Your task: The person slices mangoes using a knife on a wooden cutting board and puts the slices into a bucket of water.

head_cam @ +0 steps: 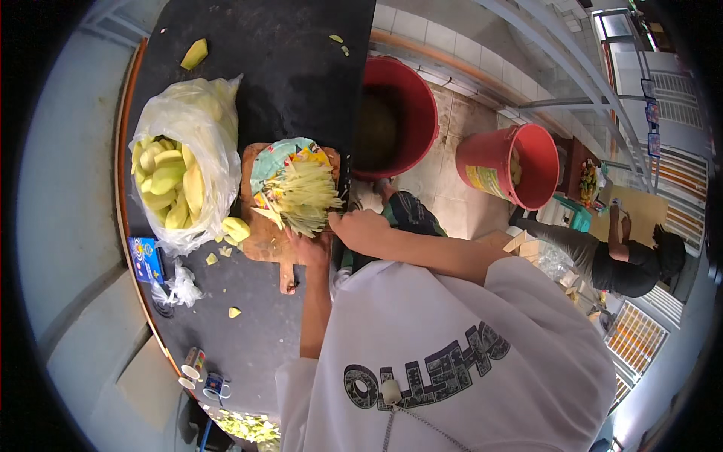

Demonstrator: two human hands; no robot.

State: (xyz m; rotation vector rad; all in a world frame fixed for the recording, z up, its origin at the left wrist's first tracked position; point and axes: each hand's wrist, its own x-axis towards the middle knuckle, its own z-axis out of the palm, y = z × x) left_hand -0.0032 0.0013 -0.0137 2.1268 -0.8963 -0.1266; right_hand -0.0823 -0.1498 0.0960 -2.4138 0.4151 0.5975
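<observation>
A heap of thin pale green-yellow strips (302,189) lies on a patterned cloth or plate (277,161) on a wooden cutting board (262,231). My left hand (309,247) is at the heap's near edge, over the board, its fingertips partly hidden by the strips. My right hand (356,229) is curled at the board's right edge, beside the heap; what lies inside its fingers is hidden. Left of the board, a clear plastic bag (226,130) holds many peeled pale green-yellow pieces (168,178), perhaps mango. One more peeled piece (235,229) touches the board's left edge.
A large red bucket (432,116) stands beside the dark table (271,339), with another red bucket (486,161) beyond it. Mugs (214,386), a blue box (146,260) and a crumpled plastic bag (183,287) are on the table. Another person (627,254) stands at the far right.
</observation>
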